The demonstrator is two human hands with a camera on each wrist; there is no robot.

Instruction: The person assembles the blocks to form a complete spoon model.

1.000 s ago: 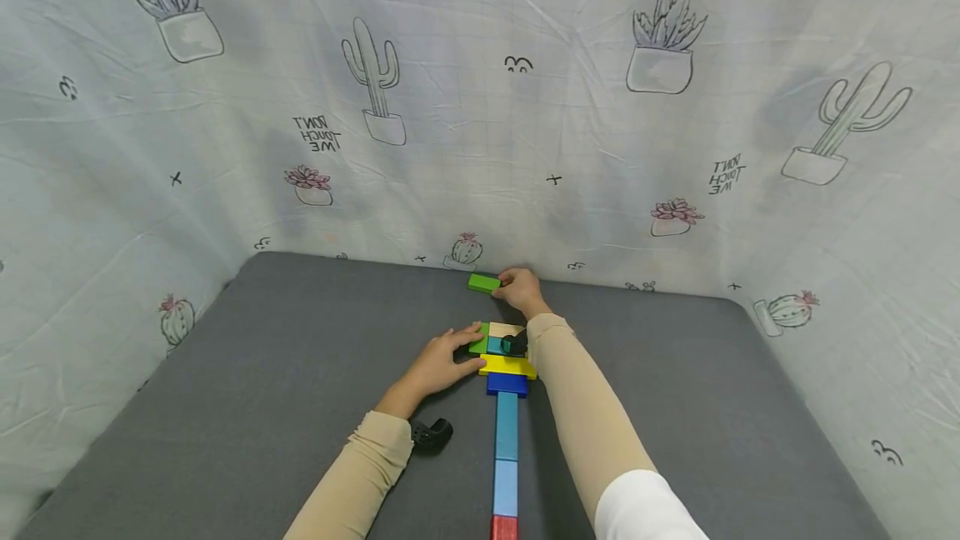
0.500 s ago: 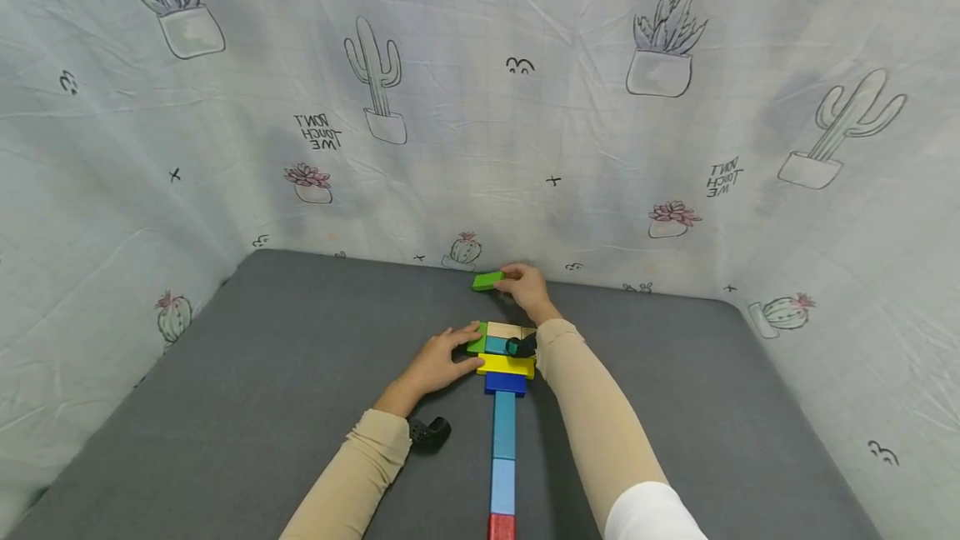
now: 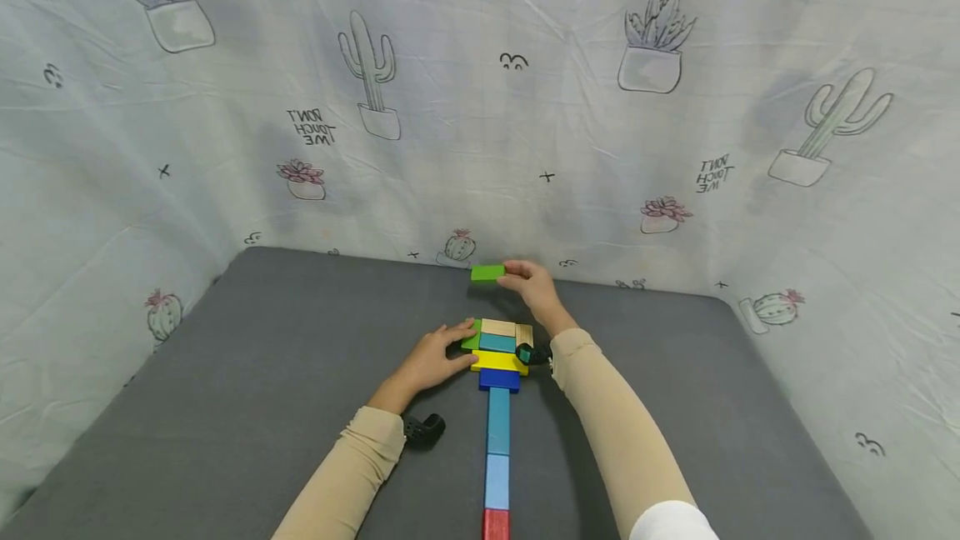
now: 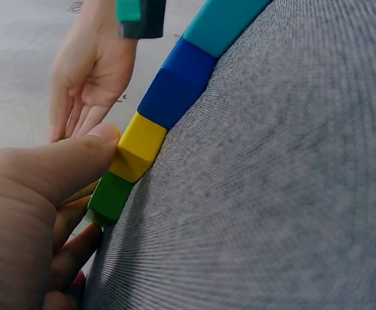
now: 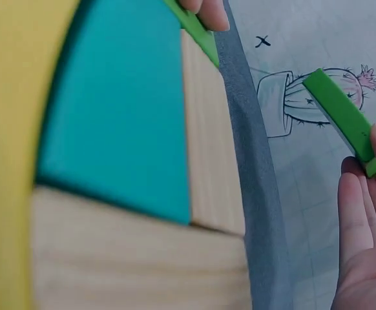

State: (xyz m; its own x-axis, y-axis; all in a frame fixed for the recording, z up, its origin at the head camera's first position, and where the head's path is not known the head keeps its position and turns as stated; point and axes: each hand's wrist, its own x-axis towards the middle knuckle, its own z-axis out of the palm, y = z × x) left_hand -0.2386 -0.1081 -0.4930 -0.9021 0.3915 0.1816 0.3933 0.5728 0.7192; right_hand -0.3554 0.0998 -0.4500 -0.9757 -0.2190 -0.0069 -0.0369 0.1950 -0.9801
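Observation:
In the head view my right hand [image 3: 540, 294] pinches one end of a green wooden block [image 3: 487, 274], held up near the table's far edge. The right wrist view shows this green block [image 5: 343, 116] between thumb and fingers. My left hand [image 3: 426, 365] rests at the left side of a flat group of blocks. Its thumb touches the end of a yellow block [image 3: 495, 362], and its fingers lie on another green block [image 3: 470, 335]. Beside that are a teal block [image 3: 497, 343] and plain wood blocks [image 3: 498, 327]. A dark blue block [image 3: 498, 379] lies below the yellow one.
A straight row runs toward me: a long teal block [image 3: 498, 422], a light blue block [image 3: 497, 482] and a red block [image 3: 497, 525]. The grey table [image 3: 300, 340] is bordered by a patterned white curtain [image 3: 465, 148]. Black wrist devices [image 3: 424, 432] are on both arms.
My right hand has lifted the green block off the table and its forearm has swung right, uncovering a plain wood block. My left hand stays at the group.

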